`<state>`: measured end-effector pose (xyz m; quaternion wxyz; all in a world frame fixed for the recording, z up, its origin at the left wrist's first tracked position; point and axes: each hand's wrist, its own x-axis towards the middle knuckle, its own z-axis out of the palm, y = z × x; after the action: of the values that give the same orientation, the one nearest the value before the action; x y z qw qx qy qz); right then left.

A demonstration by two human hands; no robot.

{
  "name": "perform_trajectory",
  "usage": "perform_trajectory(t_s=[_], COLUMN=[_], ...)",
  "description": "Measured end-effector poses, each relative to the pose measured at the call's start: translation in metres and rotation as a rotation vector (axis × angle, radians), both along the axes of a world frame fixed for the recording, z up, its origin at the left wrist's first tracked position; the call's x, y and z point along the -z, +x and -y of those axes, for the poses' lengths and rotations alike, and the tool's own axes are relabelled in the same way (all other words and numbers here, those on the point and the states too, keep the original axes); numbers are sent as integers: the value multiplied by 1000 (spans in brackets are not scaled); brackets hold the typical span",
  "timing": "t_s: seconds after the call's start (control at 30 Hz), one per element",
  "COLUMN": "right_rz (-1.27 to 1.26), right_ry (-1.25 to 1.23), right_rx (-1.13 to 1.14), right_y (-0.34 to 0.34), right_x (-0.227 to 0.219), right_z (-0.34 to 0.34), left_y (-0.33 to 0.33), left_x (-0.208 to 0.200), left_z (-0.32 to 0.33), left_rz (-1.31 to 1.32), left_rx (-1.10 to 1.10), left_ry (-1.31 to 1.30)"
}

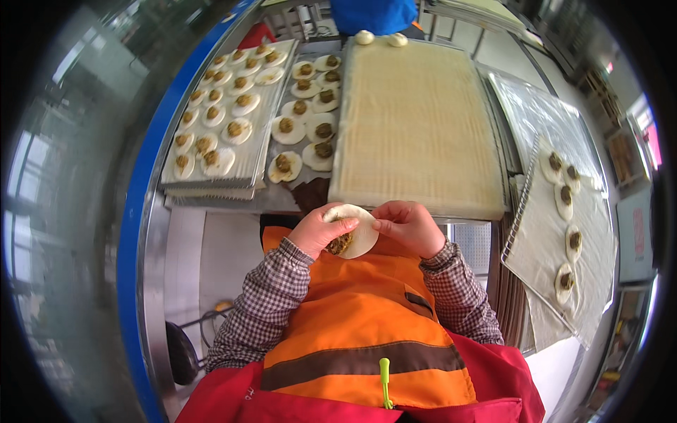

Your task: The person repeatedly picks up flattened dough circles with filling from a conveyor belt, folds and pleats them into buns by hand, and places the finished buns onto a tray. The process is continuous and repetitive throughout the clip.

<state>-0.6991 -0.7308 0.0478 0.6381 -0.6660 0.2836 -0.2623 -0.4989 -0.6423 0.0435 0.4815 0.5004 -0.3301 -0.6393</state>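
Between my two hands, above the orange apron, hangs a round white dough wrapper [364,238] with a lump of brown filling [340,244] on its left part. My left hand [317,229] is closed round the left edge, its thumb lying over the dough above the filling. With thumb and fingertips my right hand [409,227] pinches the upper right edge. Just beyond my hands, on the metal table, lie two columns of flat dough wrappers [285,167], each topped with brown filling. The undersides of my fingers are hidden.
At left, a cloth-lined tray [243,146] carries several filled wrappers. A large cloth-covered tray [416,127] stands ahead, with two dough buns [364,37] at its far edge. Right, a tilted cloth-covered rack [539,233] holds several more. A person in blue [374,15] stands opposite.
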Motion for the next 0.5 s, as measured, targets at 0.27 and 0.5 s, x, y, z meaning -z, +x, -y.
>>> perform_trajectory(t_s=[0.27, 0.5], right_rz=[-107, -285], right_ry=[-22, -643], right_rx=[77, 39], right_y=[47, 50], right_x=[16, 20], right_z=[-23, -9], left_y=[37, 52], left_x=[14, 14], left_z=[-6, 27], left_rz=[471, 584], left_rx=[171, 507], left_ry=[31, 52])
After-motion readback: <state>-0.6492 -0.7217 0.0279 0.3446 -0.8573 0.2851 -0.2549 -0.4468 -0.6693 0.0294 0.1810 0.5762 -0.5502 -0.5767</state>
